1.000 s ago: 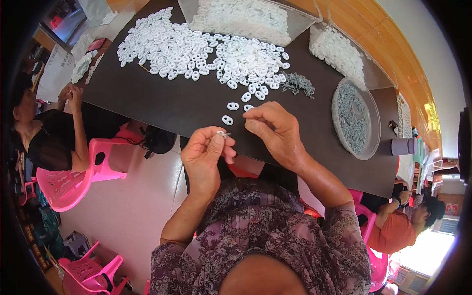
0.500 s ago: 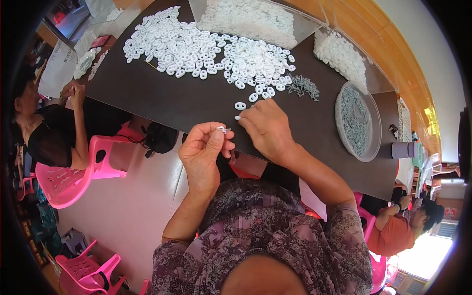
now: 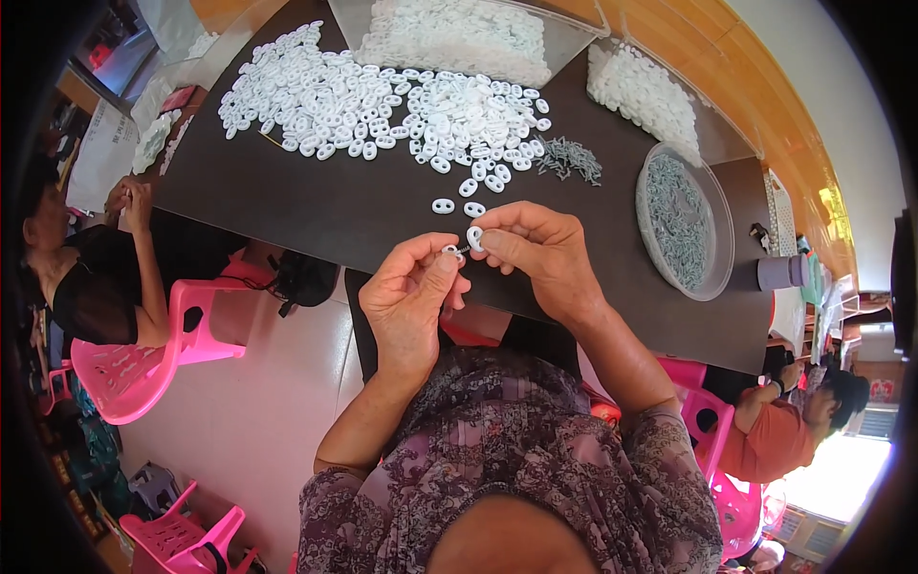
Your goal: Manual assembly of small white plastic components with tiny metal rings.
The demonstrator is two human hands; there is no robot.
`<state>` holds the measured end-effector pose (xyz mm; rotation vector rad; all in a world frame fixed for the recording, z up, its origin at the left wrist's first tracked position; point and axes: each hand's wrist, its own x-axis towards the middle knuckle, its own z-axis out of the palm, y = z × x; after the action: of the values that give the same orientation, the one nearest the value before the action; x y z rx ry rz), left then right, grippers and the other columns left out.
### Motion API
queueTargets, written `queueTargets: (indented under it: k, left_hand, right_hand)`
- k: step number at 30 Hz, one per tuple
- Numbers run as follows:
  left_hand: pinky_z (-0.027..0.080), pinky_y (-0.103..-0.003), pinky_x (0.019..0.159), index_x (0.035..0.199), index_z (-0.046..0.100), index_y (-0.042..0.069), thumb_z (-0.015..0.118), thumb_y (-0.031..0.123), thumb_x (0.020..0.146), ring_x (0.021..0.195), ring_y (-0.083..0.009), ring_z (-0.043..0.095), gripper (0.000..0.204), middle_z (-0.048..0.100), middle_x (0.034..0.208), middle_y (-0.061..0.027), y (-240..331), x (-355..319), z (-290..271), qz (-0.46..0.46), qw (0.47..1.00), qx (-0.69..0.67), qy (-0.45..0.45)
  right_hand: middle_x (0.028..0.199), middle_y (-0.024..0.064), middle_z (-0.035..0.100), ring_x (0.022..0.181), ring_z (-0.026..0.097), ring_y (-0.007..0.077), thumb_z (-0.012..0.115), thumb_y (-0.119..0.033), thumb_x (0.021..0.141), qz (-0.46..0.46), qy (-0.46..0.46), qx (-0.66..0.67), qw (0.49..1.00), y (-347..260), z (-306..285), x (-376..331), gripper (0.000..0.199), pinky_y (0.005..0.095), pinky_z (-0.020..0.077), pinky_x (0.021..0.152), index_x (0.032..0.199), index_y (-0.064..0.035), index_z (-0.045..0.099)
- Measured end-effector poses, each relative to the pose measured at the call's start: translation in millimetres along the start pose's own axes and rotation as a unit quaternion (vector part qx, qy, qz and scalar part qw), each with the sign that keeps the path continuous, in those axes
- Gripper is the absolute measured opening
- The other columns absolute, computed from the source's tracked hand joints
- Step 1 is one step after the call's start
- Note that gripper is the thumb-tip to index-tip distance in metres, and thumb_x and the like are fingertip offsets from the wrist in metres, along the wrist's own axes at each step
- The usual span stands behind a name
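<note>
One white two-holed plate (image 3: 451, 252) is pinched in the left hand (image 3: 409, 298), a grey screw (image 3: 464, 251) jutting toward the oval plate (image 3: 475, 238) gripped by the right hand (image 3: 540, 251), at the table's (image 3: 325, 215) near edge. Joining seems under way, calling for hole-to-tip alignment; the grips partly hide the contact. Beyond lie a screw pile (image 3: 571, 162) and plate heap (image 3: 311, 96).

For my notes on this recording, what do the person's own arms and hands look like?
The left grip and right grip are human hands, with no gloves, cables or wristwatch visible. The forearms are bare. A short-sleeved purple blouse covers the upper arms, with a dark and pale ornate print; its sleeves end near the elbows.
</note>
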<state>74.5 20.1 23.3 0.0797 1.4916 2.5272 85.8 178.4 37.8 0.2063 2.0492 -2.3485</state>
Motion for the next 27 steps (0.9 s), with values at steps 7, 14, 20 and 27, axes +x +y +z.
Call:
queueTargets:
  k: [7,14,20,27]
  left_hand:
    - [0.045,-0.018,0.050,0.101,0.061,-0.004,0.061,0.005,0.088,0.062,-0.0073,0.057,0.015,0.063,0.081,-0.0055,-2,0,1,-0.021,0.999,0.028,0.004]
    - [0.045,-0.018,0.050,0.101,0.061,-0.004,0.061,0.003,0.088,0.062,-0.0068,0.057,0.015,0.062,0.080,-0.0050,-2,1,2,-0.018,0.999,0.040,0.007]
    - [0.045,-0.018,0.051,0.100,0.061,-0.004,0.061,0.003,0.088,0.063,-0.0064,0.057,0.014,0.062,0.080,-0.0038,-5,1,2,-0.012,0.999,0.041,0.009]
    - [0.045,-0.017,0.052,0.100,0.061,-0.003,0.061,0.002,0.088,0.064,-0.0054,0.057,0.014,0.061,0.080,-0.0022,-11,0,5,0.011,0.999,0.049,0.014]
  right_hand:
    - [0.079,0.0051,0.066,0.070,0.058,0.0066,0.063,-0.006,0.085,0.004,0.015,0.010,1.000,2,0,-2,0.015,0.0190,0.0428,0.059,0.098,0.0005,0.066]
    - [0.079,0.0039,0.066,0.070,0.058,0.0056,0.064,-0.008,0.085,-0.012,0.020,-0.005,1.000,2,3,-2,0.015,0.0187,0.0419,0.058,0.098,-0.0005,0.067]
    - [0.081,0.0037,0.066,0.074,0.059,0.0064,0.062,-0.004,0.086,-0.052,0.018,-0.018,0.998,5,6,-1,0.013,0.0202,0.0463,0.065,0.097,0.0015,0.066]
    - [0.081,0.0029,0.065,0.077,0.059,0.0069,0.061,-0.001,0.085,-0.094,0.044,-0.059,0.993,7,13,-6,0.010,0.0211,0.0477,0.069,0.094,0.0020,0.065]
